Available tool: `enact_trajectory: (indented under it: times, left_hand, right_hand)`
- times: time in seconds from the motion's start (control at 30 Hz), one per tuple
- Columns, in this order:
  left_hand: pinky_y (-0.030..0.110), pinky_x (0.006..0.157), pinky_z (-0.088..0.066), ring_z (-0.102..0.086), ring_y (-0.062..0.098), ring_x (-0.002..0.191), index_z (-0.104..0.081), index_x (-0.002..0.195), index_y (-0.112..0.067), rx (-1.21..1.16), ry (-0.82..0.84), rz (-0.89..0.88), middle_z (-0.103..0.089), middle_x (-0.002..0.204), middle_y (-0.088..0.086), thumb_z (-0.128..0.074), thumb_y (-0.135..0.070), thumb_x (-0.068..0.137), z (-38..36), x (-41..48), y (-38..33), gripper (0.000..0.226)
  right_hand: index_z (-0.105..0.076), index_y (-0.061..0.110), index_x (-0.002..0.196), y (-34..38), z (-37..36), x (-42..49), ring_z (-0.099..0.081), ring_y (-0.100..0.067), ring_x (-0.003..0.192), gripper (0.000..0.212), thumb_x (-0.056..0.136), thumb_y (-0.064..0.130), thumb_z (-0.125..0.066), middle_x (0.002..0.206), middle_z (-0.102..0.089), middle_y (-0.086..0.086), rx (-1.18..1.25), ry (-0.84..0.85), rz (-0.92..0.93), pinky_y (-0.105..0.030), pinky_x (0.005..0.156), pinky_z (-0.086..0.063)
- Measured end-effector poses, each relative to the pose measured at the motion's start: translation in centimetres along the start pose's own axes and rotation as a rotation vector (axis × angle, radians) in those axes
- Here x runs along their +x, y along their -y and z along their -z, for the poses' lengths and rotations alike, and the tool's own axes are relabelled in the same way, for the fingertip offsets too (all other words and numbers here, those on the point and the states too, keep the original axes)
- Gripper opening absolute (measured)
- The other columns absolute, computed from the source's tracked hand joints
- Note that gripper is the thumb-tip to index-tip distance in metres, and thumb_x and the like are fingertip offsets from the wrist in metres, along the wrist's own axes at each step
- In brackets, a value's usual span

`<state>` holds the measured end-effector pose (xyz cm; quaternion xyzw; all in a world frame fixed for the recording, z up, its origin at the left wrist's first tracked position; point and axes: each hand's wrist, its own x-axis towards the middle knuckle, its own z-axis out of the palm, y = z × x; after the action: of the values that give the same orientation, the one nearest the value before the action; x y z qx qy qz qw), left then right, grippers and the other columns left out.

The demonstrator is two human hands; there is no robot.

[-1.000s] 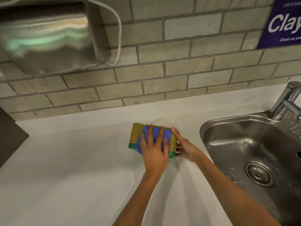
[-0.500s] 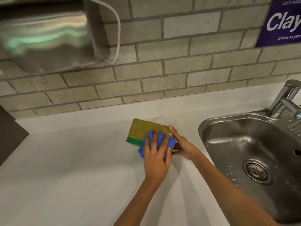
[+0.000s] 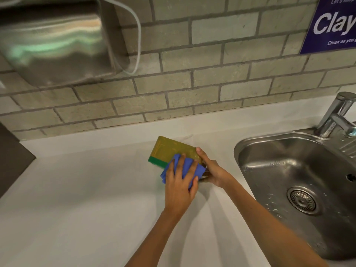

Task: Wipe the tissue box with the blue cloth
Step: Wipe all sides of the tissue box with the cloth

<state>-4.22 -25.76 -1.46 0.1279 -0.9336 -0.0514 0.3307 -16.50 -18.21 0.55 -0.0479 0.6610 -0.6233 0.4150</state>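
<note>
A yellow tissue box (image 3: 171,149) with a green band along its near edge lies on the white counter (image 3: 81,199), turned at an angle. My left hand (image 3: 180,186) presses a folded blue cloth (image 3: 189,168) flat against the box's near right corner, fingers spread over the cloth. The box's right end is held by my right hand (image 3: 212,170), thumb on the top edge. The near right part of the box is hidden under the cloth and both hands.
A steel sink (image 3: 300,189) with a drain (image 3: 302,199) and a tap (image 3: 335,116) lies close to the right. A steel dispenser (image 3: 55,41) with a white cable hangs on the brick wall at upper left. A purple sign (image 3: 335,24) is at upper right.
My left hand has slid the blue cloth from the middle of the box top toward me, onto its near right corner. The box has turned and more of its yellow top shows.
</note>
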Motion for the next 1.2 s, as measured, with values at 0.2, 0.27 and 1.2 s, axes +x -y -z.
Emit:
enact_trajectory:
  times: [0.2, 0.27, 1.2]
  left_hand:
    - [0.049, 0.110, -0.033, -0.029, 0.036, 0.137, -0.043, 0.138, -0.021, -0.309, -0.058, 0.596, -0.035, 0.150, 0.014, -0.043, -0.028, 0.096, -0.3, 3.3, -0.3, 0.043]
    - [0.049, 0.110, -0.032, -0.026, 0.035, 0.139, -0.041, 0.139, -0.021, -0.296, -0.046, 0.496, -0.033, 0.151, 0.012, -0.044, -0.026, 0.096, -0.6, 3.3, -0.1, 0.044]
    - [0.047, 0.099, -0.046, -0.055, 0.035, 0.114, -0.039, 0.134, -0.008, -0.913, -0.298, 1.265, -0.052, 0.129, 0.022, -0.043, -0.037, 0.095, -0.6, 1.3, 3.1, 0.049]
  right_hand:
    - [-0.039, 0.006, 0.134, 0.7, -2.2, 0.0, -0.059, -0.027, 0.108, 0.100, 0.058, 0.064, -0.071, 0.126, -0.059, -0.011, 0.150, -0.098, -0.001, -0.039, 0.078, -0.053]
    - [-0.032, 0.008, 0.135, 0.7, -2.7, 0.0, -0.057, -0.025, 0.108, 0.105, 0.055, 0.063, -0.073, 0.129, -0.055, -0.010, 0.185, -0.145, 0.027, -0.037, 0.078, -0.052]
    - [-0.041, 0.017, 0.118, -6.0, -7.8, -2.1, -0.053, -0.021, 0.111, 0.037, 0.087, 0.030, -0.058, 0.122, -0.045, -0.008, 0.066, -0.391, 0.483, -0.024, 0.086, -0.048]
